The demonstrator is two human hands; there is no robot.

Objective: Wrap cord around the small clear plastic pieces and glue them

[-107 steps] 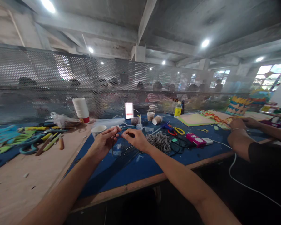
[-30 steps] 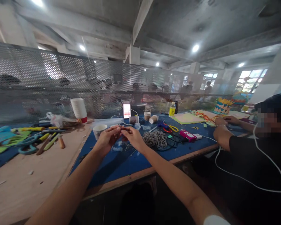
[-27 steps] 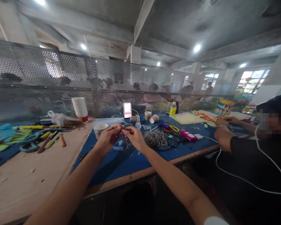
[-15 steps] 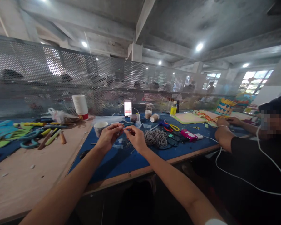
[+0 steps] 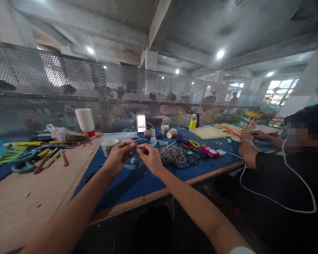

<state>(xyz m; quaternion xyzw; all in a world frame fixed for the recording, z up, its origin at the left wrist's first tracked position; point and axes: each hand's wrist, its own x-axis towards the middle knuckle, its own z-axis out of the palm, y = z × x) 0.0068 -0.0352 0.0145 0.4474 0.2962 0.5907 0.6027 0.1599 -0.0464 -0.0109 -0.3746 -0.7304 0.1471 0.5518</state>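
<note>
My left hand (image 5: 118, 156) and my right hand (image 5: 149, 158) are raised just above the blue mat (image 5: 148, 180), fingertips almost meeting. Both pinch a thin pale thread (image 5: 136, 147) between thumb and forefinger; the piece is too small to see clearly. A tangled heap of grey cord (image 5: 172, 155) lies just right of my right hand. A spool of thread (image 5: 149, 133) stands behind my hands. A white paper cup (image 5: 107, 146) sits left of my left hand.
A stack of paper cups (image 5: 84, 122), coloured scissors and sticks (image 5: 42, 157) lie left on the wooden table (image 5: 29, 197). Scissors (image 5: 188, 143), a pink device (image 5: 209, 151) and a yellow bottle (image 5: 193, 123) lie farther right. A person in black (image 5: 281, 169) sits at right. A mesh screen (image 5: 69, 91) stands behind.
My hands have stayed close together on the thread, the fingertips shifting slightly. The view has swung right, bringing the neighbouring person further into sight.
</note>
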